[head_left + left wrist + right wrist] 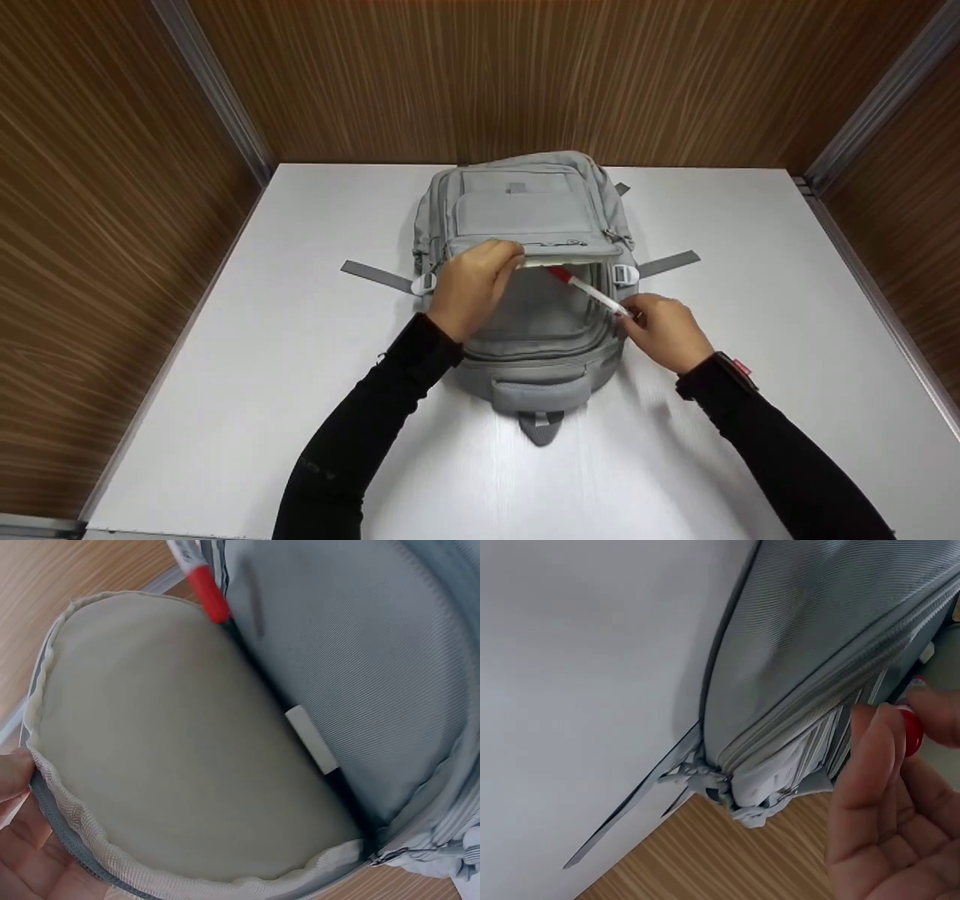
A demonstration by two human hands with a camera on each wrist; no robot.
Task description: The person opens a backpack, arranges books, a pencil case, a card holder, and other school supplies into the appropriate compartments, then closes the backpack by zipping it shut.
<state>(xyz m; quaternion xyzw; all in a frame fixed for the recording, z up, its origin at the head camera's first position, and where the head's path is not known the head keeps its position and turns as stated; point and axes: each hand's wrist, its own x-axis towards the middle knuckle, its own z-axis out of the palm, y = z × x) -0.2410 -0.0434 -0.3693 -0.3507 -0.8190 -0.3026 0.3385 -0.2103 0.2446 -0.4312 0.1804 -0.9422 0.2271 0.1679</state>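
Observation:
A grey backpack (525,214) lies on the white table, its pocket unzipped. My left hand (474,285) grips the edge of the pocket's flap (180,742) between thumb and fingers and holds it up, showing the pale lining. At the right side of the opening, my right hand (666,330) pinches a white marker (598,295) by its end. The marker's red cap (209,594) points into the pocket. In the right wrist view a red end (911,731) shows between thumb and fingers. A small white piece (312,739) lies in the fold of the pocket.
Grey straps (670,263) stretch out on both sides of the backpack over the white table (300,420). A carry handle (541,391) faces me. Wood-grain panels (495,82) with metal edging enclose the table at the back and sides.

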